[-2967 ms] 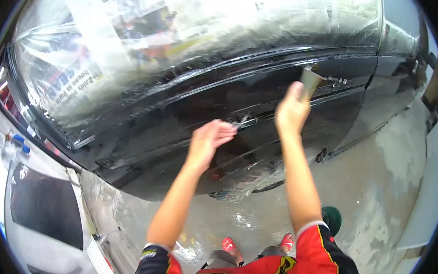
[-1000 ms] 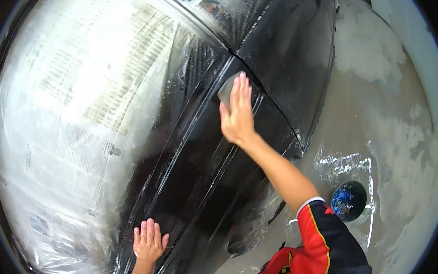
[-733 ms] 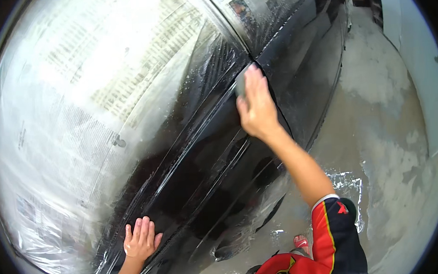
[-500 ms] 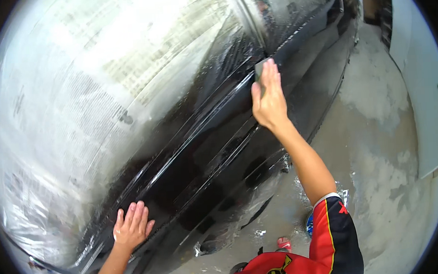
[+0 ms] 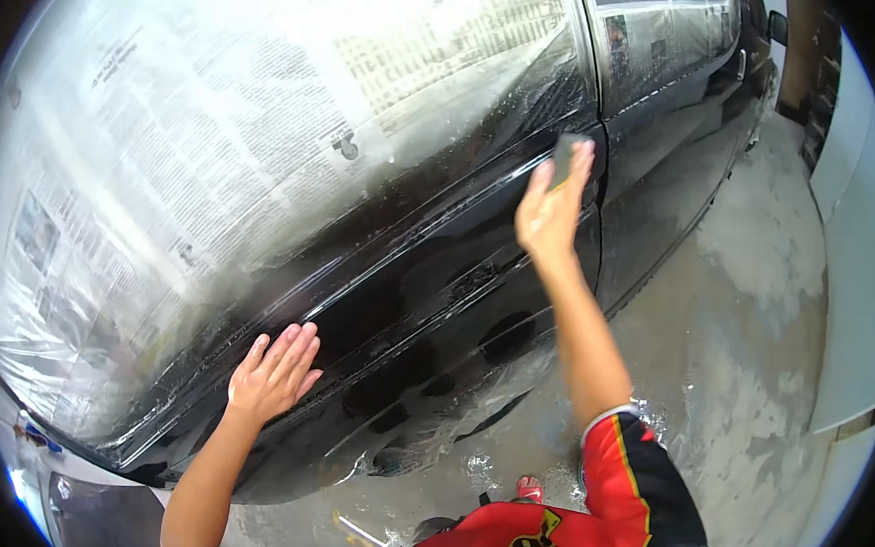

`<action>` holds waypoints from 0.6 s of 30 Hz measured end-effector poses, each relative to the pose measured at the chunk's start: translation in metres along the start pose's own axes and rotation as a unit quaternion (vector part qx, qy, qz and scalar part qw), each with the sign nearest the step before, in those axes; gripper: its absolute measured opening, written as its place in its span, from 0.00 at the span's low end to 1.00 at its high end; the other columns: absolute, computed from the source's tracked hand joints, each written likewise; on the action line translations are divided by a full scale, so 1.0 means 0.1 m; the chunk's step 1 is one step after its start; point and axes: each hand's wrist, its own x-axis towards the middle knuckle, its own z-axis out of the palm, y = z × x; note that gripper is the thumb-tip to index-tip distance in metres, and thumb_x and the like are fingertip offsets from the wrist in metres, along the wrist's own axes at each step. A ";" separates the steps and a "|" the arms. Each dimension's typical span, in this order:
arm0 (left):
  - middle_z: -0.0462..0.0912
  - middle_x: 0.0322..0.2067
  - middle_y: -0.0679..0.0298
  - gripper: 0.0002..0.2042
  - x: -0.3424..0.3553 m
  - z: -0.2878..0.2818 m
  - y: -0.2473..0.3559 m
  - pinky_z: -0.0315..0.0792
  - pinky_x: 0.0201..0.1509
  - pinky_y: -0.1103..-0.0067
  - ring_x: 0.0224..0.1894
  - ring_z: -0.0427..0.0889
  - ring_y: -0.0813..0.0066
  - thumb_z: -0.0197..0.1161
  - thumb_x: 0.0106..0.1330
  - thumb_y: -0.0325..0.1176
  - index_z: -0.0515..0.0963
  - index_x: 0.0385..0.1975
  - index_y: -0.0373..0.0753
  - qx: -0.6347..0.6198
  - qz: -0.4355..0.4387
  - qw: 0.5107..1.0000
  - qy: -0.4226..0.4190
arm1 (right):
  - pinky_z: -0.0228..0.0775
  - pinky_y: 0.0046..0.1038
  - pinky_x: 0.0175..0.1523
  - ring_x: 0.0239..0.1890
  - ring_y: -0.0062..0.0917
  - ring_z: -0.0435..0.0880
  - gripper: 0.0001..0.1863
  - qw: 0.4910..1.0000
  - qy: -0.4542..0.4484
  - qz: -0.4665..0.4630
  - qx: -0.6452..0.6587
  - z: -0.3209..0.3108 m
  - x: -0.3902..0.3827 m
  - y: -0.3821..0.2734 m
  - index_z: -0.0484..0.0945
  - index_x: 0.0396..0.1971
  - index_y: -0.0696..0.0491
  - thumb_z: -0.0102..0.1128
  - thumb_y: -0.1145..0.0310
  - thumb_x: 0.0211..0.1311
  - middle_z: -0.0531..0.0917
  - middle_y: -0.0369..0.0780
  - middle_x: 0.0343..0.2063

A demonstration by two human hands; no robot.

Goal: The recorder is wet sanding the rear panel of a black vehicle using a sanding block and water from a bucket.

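Observation:
A wet black car side panel (image 5: 399, 306) stretches across the view, glossy with water. My left hand (image 5: 270, 380) lies spread on it, below the ridge line, with nothing in it. My right hand (image 5: 551, 211) is farther along to the right, close to the door seam (image 5: 599, 168). Between its thumb and fingers is a flat dark grey-green pad (image 5: 567, 157), which looks like a sanding pad. The hand is turned partly on edge. Whether the pad touches the paint, I cannot tell.
Newspaper under clear plastic film (image 5: 249, 145) covers the windows above the panel. A side mirror (image 5: 777, 27) juts out at the far right. The wet concrete floor (image 5: 730, 306) runs along the car. Pale panels (image 5: 854, 278) lean at the right, and a white stick (image 5: 361, 531) lies below.
The view has shifted, with more of the car's far end showing. My right hand has turned more on edge with the pad. My left hand stays spread on the panel.

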 end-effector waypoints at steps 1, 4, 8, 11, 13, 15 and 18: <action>0.67 0.67 0.69 0.27 -0.04 0.01 0.00 0.47 0.75 0.64 0.70 0.62 0.70 0.60 0.64 0.52 0.74 0.59 0.46 0.000 -0.002 1.000 -0.002 | 0.35 0.44 0.76 0.72 0.57 0.47 0.33 0.999 0.010 -0.002 0.053 0.12 -0.28 -0.17 0.45 0.68 0.72 0.39 0.64 0.72 0.49 0.67 0.68; 0.68 0.66 0.63 0.27 -0.10 0.00 -0.05 0.51 0.73 0.61 0.70 0.63 0.64 0.63 0.62 0.51 0.75 0.57 0.41 -0.015 0.021 1.000 0.001 | 0.35 0.44 0.76 0.72 0.57 0.45 0.34 0.997 -0.041 -0.008 -0.068 0.03 -0.16 -0.11 0.45 0.68 0.72 0.37 0.63 0.73 0.48 0.67 0.68; 0.68 0.66 0.62 0.27 -0.05 -0.01 -0.01 0.47 0.75 0.60 0.70 0.62 0.64 0.63 0.62 0.51 0.75 0.57 0.40 -0.010 0.024 1.000 0.015 | 0.37 0.46 0.76 0.72 0.58 0.47 0.34 0.998 -0.016 0.029 -0.058 0.00 0.13 0.15 0.49 0.66 0.73 0.35 0.58 0.74 0.48 0.66 0.68; 0.68 0.66 0.62 0.27 -0.08 0.01 -0.02 0.46 0.75 0.59 0.71 0.62 0.64 0.62 0.63 0.50 0.75 0.57 0.40 -0.003 0.024 1.000 0.008 | 0.37 0.45 0.76 0.73 0.54 0.47 0.36 0.995 -0.048 0.019 -0.085 -0.05 0.08 0.23 0.50 0.66 0.72 0.33 0.54 0.74 0.49 0.63 0.69; 0.67 0.67 0.66 0.27 -0.08 0.02 0.00 0.46 0.75 0.62 0.72 0.59 0.68 0.61 0.63 0.52 0.74 0.59 0.45 -0.001 0.007 1.000 -0.009 | 0.38 0.45 0.76 0.73 0.53 0.47 0.36 0.990 -0.030 0.063 -0.121 -0.13 0.39 0.36 0.49 0.67 0.71 0.34 0.54 0.74 0.50 0.61 0.70; 0.67 0.67 0.66 0.27 -0.07 0.00 -0.02 0.45 0.75 0.61 0.72 0.60 0.68 0.61 0.63 0.51 0.75 0.58 0.44 0.011 0.012 1.000 -0.007 | 0.38 0.46 0.75 0.73 0.53 0.48 0.35 0.995 0.001 0.069 -0.079 -0.05 0.40 0.32 0.50 0.69 0.67 0.35 0.55 0.74 0.51 0.60 0.70; 0.68 0.66 0.58 0.27 -0.10 0.02 -0.04 0.46 0.75 0.57 0.71 0.61 0.61 0.61 0.63 0.50 0.75 0.56 0.38 0.000 0.036 0.999 0.003 | 0.37 0.49 0.75 0.73 0.50 0.48 0.34 0.990 -0.045 0.037 -0.127 -0.14 0.21 0.38 0.51 0.69 0.64 0.35 0.54 0.73 0.52 0.56 0.71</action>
